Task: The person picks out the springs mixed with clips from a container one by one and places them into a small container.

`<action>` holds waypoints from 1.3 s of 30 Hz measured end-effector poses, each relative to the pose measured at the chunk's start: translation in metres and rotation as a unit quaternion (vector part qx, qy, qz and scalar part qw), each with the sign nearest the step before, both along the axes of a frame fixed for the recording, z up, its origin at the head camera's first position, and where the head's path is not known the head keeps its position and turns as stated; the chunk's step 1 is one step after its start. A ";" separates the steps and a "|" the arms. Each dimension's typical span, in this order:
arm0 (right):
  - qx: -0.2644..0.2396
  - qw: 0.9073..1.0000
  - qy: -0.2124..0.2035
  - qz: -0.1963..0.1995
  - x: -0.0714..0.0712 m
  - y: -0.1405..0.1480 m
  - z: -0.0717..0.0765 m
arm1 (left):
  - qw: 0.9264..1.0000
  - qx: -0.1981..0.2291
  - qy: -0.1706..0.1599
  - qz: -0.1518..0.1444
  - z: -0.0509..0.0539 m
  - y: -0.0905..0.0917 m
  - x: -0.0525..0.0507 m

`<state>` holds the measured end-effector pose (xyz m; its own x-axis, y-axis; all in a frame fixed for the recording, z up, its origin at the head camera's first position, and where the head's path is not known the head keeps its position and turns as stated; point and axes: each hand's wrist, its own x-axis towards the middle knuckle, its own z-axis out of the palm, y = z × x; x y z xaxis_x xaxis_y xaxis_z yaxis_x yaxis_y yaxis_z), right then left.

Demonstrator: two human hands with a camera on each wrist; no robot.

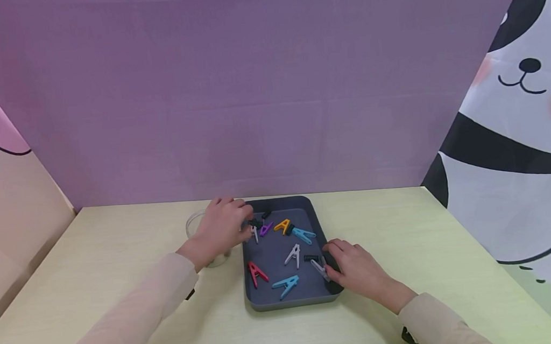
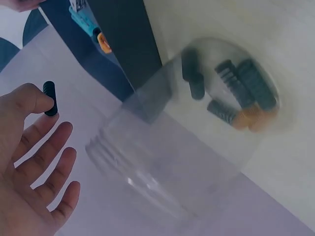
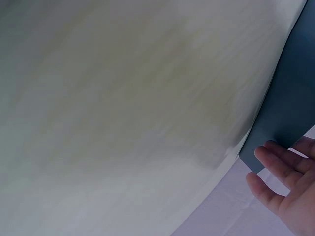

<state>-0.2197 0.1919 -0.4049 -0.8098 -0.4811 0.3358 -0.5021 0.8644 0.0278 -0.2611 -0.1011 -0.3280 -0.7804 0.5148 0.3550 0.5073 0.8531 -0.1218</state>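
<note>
My left hand (image 1: 223,224) is above the left rim of a dark grey tray (image 1: 290,300), thumb and index finger pinching a black ridged cylinder (image 2: 50,98). Its other fingers spread loosely in the left wrist view. Under that arm is a clear jar (image 2: 162,147), holding several dark ridged cylinders (image 2: 256,83) and orange pieces (image 2: 248,119). My right hand (image 1: 361,270) rests at the tray's right rim, near a white clip (image 1: 319,269); in the right wrist view its fingers (image 3: 278,164) lie loosely against the tray's wall.
Inside the tray are a red clip (image 1: 257,272), blue clips (image 1: 286,285), a yellow clip (image 1: 282,225), a purple clip (image 1: 266,229) and another black ridged cylinder (image 1: 311,258). A purple backdrop (image 1: 249,87) stands behind the pale table (image 1: 118,271).
</note>
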 end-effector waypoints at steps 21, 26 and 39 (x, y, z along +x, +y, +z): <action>-0.004 1.000 0.002 -0.001 0.000 0.001 0.000 | 0.999 0.039 0.011 0.008 0.014 -0.054 0.003; -0.006 1.000 0.000 -0.001 0.000 0.000 0.000 | 0.999 0.039 0.011 0.015 0.013 -0.066 0.001; -0.006 1.000 0.004 0.001 0.001 0.001 -0.001 | 0.999 0.013 -0.019 0.023 0.002 -0.080 -0.003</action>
